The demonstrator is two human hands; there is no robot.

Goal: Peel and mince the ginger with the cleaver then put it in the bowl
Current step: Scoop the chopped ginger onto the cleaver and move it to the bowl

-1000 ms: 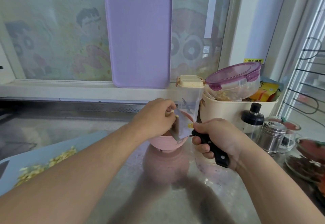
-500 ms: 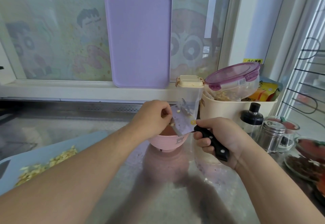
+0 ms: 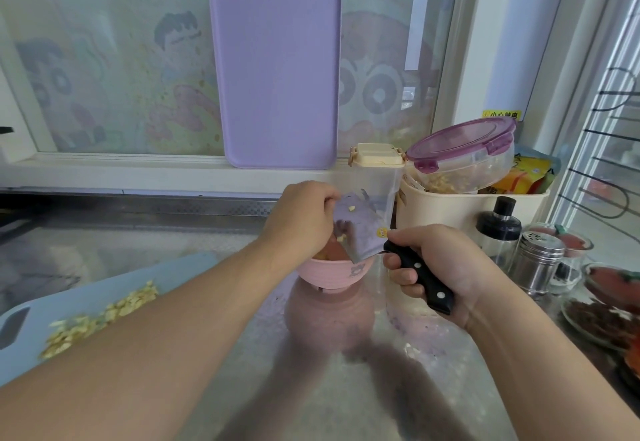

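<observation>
Head view. Cleaver [image 3: 360, 229] ×1: right hand [image 3: 440, 267] wrapped round black handle, blade tilted over bowl [image 3: 334, 272] ×1, long axis running up-left from grip. Left hand [image 3: 301, 219], nearer the bits, fingers curled onto blade face, wiping ginger bits [image 3: 351, 209] down. Most minced ginger [image 3: 100, 319] on blue board [image 3: 20, 323], worktop left, well apart from bowl.

Home kitchen: steel counter [image 3: 207, 388], spice shaker [image 3: 535, 260], chopping boards [image 3: 275, 70], food tubs [image 3: 464, 160].

Both forearms are bare to the frame edge, with no sleeves, rings or watch visible.
</observation>
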